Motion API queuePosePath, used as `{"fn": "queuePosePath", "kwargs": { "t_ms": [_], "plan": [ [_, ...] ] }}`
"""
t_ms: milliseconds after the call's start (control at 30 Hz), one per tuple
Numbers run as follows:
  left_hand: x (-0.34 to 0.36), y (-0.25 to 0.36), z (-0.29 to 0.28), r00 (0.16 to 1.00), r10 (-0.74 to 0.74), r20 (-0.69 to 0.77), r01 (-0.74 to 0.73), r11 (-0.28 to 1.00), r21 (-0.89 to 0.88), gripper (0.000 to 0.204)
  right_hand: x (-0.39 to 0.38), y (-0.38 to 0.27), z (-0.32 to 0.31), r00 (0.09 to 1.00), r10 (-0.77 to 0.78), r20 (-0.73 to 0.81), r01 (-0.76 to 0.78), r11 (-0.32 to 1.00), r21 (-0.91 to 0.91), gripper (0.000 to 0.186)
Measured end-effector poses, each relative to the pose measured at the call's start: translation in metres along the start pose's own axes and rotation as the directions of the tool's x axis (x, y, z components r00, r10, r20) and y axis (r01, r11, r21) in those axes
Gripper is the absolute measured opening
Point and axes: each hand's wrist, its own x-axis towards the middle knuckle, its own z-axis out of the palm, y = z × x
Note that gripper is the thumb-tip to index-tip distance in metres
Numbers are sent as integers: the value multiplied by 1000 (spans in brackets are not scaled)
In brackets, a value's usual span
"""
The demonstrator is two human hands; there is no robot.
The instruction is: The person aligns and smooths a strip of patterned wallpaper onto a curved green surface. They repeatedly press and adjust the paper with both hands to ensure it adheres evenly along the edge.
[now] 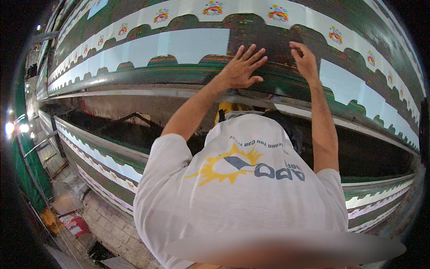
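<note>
Lamps (17,128) shine at far left beside green netting (29,152), above a red-and-white bag (75,225) lying on the brick-paved floor (112,219). Inward from them runs a rear table (103,140), lined with pale, scallop-edged strips, which shows again at lower right beyond the person's body.

Across the upper view stretches a long dark worktable (268,38) with a green front edge. A left pale panel (192,45), blue-white and scalloped along its near edge, lies flat and ends just beside the left hand (244,68). That hand is held palm down over the table's front portion — fingers spread wide, thumb angled away to the right. Whether it touches the surface cannot be told.

At center, a person in a white T-shirt (251,193) with a yellow sunburst print leans toward the work, both forearms extended. Beyond the hands, a white printed strip (245,10) bearing colorful motifs spans the table.

To the right, the right hand (305,62) hangs over the dark surface with its fingers bent, one tip pointing left — whether they pinch anything cannot be told. Just beside it lies a right pale panel (342,80), also blue-white and scalloped.
</note>
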Motion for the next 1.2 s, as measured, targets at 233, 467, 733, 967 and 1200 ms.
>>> {"fn": "queuePosePath", "kwargs": {
  "t_ms": [233, 467, 733, 967, 1200],
  "plan": [
    [43, 110, 16, 977, -139, -160, 93, 960, -263, 65, -38, 83, -76, 947, -297, -120, 177, 799, -575, 43],
    [65, 160, 21, 943, -221, -250, 135, 938, -320, 44, -47, 108, -91, 934, -326, -143, 221, 845, -486, 34],
    [84, 187, 14, 927, -288, -241, 181, 905, -384, 35, -33, 110, -111, 986, -157, -55, 120, 901, -418, 12],
    [90, 204, 5, 890, -411, -198, 257, 810, -527, 28, -35, 80, -100, 963, -223, 148, 253, 940, -229, 9],
    [94, 198, -9, 838, -500, -218, 267, 725, -635, 26, -55, 25, -63, 903, -234, 361, 22, 863, 505, 16]
  ]
}}
